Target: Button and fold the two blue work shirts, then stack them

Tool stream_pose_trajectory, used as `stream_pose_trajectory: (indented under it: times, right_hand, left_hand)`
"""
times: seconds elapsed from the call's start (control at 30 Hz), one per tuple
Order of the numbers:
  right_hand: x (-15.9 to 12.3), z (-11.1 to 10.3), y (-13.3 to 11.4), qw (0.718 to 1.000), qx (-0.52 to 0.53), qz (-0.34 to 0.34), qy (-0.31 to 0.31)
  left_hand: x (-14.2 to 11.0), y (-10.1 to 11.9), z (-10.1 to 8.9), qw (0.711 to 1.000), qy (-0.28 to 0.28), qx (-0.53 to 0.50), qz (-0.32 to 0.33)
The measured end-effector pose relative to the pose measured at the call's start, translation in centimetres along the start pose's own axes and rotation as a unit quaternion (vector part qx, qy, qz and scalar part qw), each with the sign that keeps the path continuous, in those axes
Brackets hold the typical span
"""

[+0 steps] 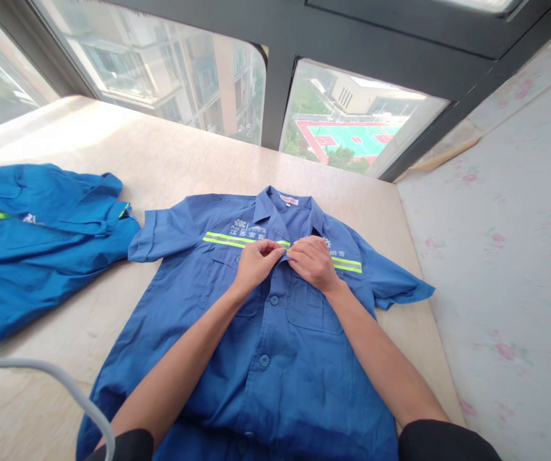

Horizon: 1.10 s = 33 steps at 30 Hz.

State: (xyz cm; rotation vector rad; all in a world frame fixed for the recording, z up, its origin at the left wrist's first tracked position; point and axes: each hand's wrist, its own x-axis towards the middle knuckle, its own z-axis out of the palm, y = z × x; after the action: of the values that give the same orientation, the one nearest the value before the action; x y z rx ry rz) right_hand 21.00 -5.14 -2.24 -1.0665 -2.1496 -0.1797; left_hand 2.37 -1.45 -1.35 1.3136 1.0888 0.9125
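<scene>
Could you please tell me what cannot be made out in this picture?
All in the head view:
Any button between left hand and right hand: hidden by fingers.
Chest lettering: partly covered by hands.
Blue shirt hem: cut off by bottom edge.
Second garment: cut off by left edge.
Collar label: too small to read.

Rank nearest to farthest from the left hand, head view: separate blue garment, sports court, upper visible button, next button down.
From the left hand:
1. Upper visible button: just below, slightly right, on the shirt.
2. Next button down: lower on the front.
3. Separate blue garment: off left.
4. Sports court: outdoors, far below.
</scene>
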Motion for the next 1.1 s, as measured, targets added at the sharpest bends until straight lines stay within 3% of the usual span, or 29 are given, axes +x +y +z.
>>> stream_pose_trajectory:
  times: [0.43,0.73,1.1]
  right_hand:
    - [0.46,0.01,-0.21,0.999,-0.023,0.025,-0.008]
    - [0.54,0.30,-0.10,0.998,-0.017,0.029,-0.054]
    - [0.40,0.45,0.01,0.999,-0.008,0.012,-0.044]
  left_hand:
    - [-0.09,0.49,-0.45,0.999,-0.025,-0.040,-0.023]
    - [0.05,0.47,-0.65,0.998,-0.036,-0.051,-0.030]
    - [-0.39,0.40,-0.67,0.998,-0.053,0.027,0.028]
